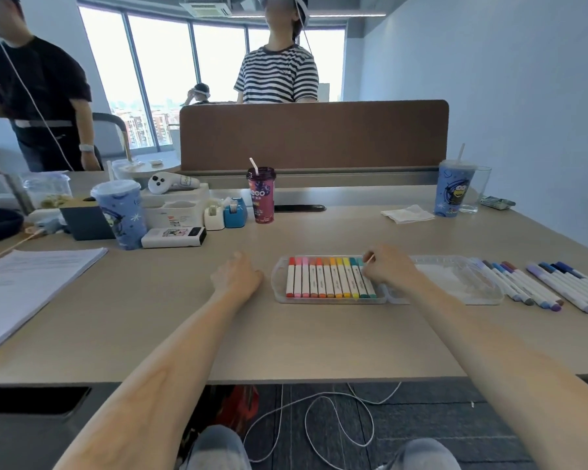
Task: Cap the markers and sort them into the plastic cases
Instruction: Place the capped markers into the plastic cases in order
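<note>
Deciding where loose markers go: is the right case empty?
Empty, as far as visible: the right case shows only its bare clear floor, nothing inside.

Across my desk (218,334) a purple cup (261,195) is standing beside a blue tape dispenser (235,212), a white napkin (407,213) is lying near a blue cup (452,188) at the far right, and a paper stack (24,286) is resting at my left.

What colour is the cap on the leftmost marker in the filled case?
Red cap on the leftmost marker, clearest in the head view.
</note>
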The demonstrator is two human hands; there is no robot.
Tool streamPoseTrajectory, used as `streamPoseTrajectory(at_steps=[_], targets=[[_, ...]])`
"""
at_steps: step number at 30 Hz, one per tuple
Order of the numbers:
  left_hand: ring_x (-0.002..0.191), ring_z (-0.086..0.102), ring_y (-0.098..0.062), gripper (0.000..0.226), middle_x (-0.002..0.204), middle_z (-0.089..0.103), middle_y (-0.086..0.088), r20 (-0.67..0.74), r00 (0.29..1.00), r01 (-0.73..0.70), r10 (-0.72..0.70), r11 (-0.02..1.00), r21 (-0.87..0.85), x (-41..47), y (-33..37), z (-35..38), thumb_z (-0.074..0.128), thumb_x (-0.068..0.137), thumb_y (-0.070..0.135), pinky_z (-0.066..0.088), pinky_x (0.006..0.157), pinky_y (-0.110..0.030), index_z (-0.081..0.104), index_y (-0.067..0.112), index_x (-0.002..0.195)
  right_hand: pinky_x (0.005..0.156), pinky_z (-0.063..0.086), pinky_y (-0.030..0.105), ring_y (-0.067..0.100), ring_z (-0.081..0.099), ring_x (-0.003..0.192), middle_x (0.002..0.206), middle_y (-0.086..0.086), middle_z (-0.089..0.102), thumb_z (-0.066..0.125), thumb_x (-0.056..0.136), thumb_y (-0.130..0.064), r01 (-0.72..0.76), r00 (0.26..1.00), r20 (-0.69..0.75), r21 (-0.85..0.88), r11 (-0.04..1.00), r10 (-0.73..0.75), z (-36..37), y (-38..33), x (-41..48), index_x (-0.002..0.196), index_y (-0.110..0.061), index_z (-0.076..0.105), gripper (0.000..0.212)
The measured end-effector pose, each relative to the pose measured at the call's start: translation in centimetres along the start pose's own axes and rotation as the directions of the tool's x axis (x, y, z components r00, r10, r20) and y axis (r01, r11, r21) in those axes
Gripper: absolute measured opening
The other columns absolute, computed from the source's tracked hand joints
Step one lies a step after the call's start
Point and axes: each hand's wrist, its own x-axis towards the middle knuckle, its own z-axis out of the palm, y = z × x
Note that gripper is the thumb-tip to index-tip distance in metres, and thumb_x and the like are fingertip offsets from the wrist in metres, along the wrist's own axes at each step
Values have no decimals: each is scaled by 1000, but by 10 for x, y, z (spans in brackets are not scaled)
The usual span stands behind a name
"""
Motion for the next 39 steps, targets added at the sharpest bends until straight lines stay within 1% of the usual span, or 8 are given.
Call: streamPoseTrajectory(at_steps=[4, 11, 15, 18, 25, 28, 35, 39], targets=[[111, 57, -33, 50, 120, 58, -13, -1, 999, 35, -35, 999, 3, 2, -7, -2, 57, 91, 37, 47, 88, -40, 41, 6, 127, 58, 45, 22, 12, 57, 83, 93, -3, 64, 58, 89, -20, 78, 989, -130, 33, 996, -73, 12, -21, -1, 96, -20, 59, 7], [100, 59, -28, 34, 108, 61, -10, 31, 998, 50, -50, 999, 10, 9, -23, -18, 58, 87, 37, 45, 74, -32, 58, 11, 110, 65, 48, 25, 8, 57, 84, 86, -14, 56, 56, 88, -26, 226, 962, -186, 144, 963, -198, 34, -51, 7, 97, -26, 56, 8], [78, 60, -22, 37, 84, 63, -6, 57, 997, 55, -45, 978, -202, 14, -12, -26, 60, 84, 46, 44, 64, -28, 65, 10, 91, 60, 41, 19, 7, 54, 83, 89, -10, 56, 55, 90, -24, 224, 959, -219, 199, 954, -180, 37, -53, 9, 100, -22, 58, 11], [55, 44, -13, 34, 64, 50, 0, 104, 994, 4, 46, 900, -435, 10, 15, -28, 59, 90, 41, 40, 58, -24, 62, 9, 78, 66, 42, 24, 11, 54, 86, 91, -7, 57, 56, 89, -23, 205, 957, -249, 216, 955, -149, 32, -46, 10, 102, -18, 62, 15], [44, 31, -8, 30, 71, 56, -4, 191, 941, -115, 280, 794, -598, -22, 100, -13, 58, 92, 29, 30, 45, -19, 57, 12, 67, 80, 47, 31, 17, 58, 95, 103, -1, 63, 58, 89, -24, 73, 968, -249, 263, 962, -5, 2, 1, 3, 107, -17, 63, 20], [48, 36, -11, 28, 79, 67, -7, 232, 915, -156, 330, 820, -551, -30, 135, 4, 64, 86, 28, 31, 45, -21, 61, 13, 62, 80, 43, 29, 20, 59, 100, 106, 1, 65, 58, 88, -25, 6, 972, -227, 268, 963, 57, -15, 29, -4, 109, -17, 64, 23], [55, 50, -17, 21, 69, 59, -6, 221, 910, -258, 350, 898, -357, -39, 186, 36, 67, 79, 27, 46, 58, -26, 64, 8, 73, 86, 44, 32, 21, 58, 99, 102, 1, 63, 54, 87, -22, -49, 964, -234, 315, 948, 127, -36, 67, -21, 111, -15, 62, 27], [63, 52, -19, 27, 65, 52, -2, 159, 913, -334, 375, 913, -234, -40, 189, 44, 65, 78, 33, 41, 58, -26, 49, 14, 67, 79, 42, 28, 18, 58, 95, 94, -4, 60, 59, 85, -24, -56, 964, -229, 323, 945, 135, -41, 78, -21, 110, -17, 63, 27]])
